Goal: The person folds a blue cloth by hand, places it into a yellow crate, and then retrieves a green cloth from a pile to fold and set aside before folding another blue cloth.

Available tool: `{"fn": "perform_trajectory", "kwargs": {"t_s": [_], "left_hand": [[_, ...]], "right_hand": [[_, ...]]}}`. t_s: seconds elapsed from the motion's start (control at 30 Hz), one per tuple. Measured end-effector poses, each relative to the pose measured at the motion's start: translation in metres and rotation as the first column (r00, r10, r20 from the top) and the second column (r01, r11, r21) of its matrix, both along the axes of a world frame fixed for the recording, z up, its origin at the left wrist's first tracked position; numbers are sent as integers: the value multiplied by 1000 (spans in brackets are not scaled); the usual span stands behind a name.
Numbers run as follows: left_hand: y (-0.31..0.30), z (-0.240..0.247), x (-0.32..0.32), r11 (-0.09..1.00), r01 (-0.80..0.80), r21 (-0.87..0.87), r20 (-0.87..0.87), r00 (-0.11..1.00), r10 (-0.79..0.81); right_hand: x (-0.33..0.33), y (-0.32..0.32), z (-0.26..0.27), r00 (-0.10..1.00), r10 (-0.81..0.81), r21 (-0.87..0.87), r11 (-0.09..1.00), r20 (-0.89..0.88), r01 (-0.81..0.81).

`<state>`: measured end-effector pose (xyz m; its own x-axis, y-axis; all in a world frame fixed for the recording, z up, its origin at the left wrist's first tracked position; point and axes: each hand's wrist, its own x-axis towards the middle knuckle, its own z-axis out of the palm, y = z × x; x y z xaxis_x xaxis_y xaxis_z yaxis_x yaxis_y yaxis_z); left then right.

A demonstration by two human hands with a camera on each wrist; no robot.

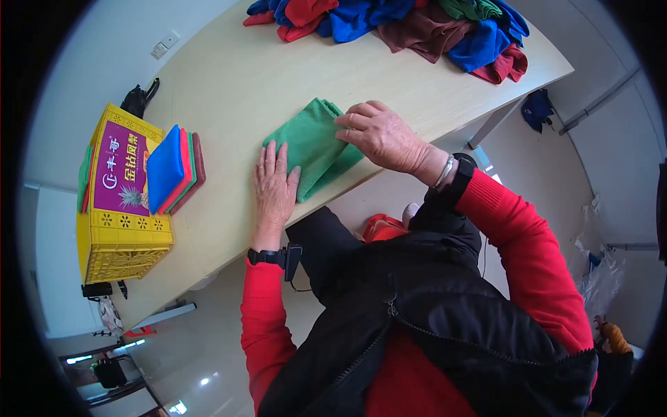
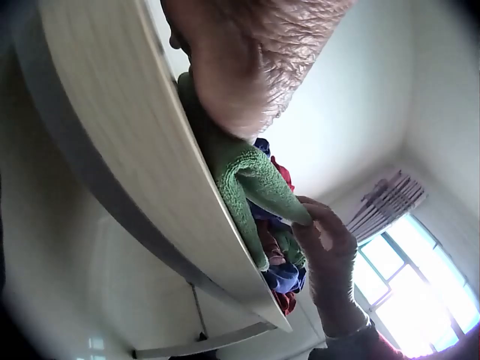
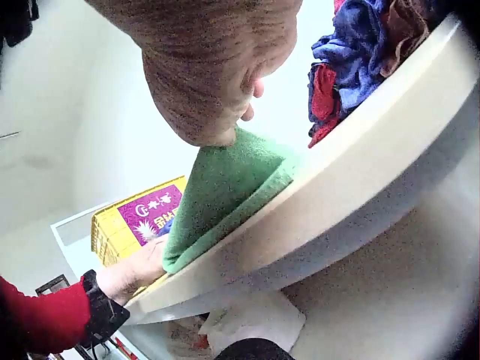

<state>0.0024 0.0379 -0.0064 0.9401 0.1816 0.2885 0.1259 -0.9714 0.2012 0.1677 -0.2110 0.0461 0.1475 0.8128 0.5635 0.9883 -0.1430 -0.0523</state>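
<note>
My left hand lies flat, fingers straight, pinning the green cloth to the bench. My right hand has a pinch grip on its folded edge, so the layers sit square.

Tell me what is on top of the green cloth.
The left hand lies flat on the green cloth; the right hand pinches its upper fold. The table directly beneath the cloth is covered.

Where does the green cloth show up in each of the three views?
Head: green cloth lies centre, at the near edge of the table.
Left wrist: green cloth, centre, folded on the table edge.
Right wrist: green cloth, centre, on the table edge.
Shared landmark: pile of coloured cloths further along the table.
</note>
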Motion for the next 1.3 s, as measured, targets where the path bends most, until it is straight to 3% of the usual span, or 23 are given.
{"fn": "perform_trajectory", "kwargs": {"t_s": [0.27,0.4,0.5,0.63,0.73,0.87,0.93,1.17,1.3], "left_hand": [[-5,13,-3,999,47,-16,-8,999,-47],[-11,9,-2,998,62,-7,-37,997,-62],[-17,12,2,998,63,15,-53,997,-62],[-30,11,4,997,62,39,-110,992,-57],[-24,14,4,997,65,52,-127,990,-57],[-8,20,13,998,53,42,-116,992,-48],[2,28,26,999,-35,31,-85,996,38],[8,21,31,999,-40,5,-48,998,40],[-15,40,15,989,-143,-23,-95,986,140]], "right_hand": [[-9,-16,-12,999,-1,-83,997,-51,-3],[-16,-12,8,989,9,-108,994,-146,-25],[-26,20,18,908,-7,-66,998,-418,-22],[-25,78,-20,947,-76,28,996,-312,89],[-22,94,-42,953,-235,-116,969,-192,216],[-17,91,-42,938,-270,-253,944,-218,213],[-15,89,-41,939,-265,-257,944,-221,206],[6,86,-42,976,-154,-211,970,-156,119],[11,81,-17,981,-84,-356,934,-174,17]]}}
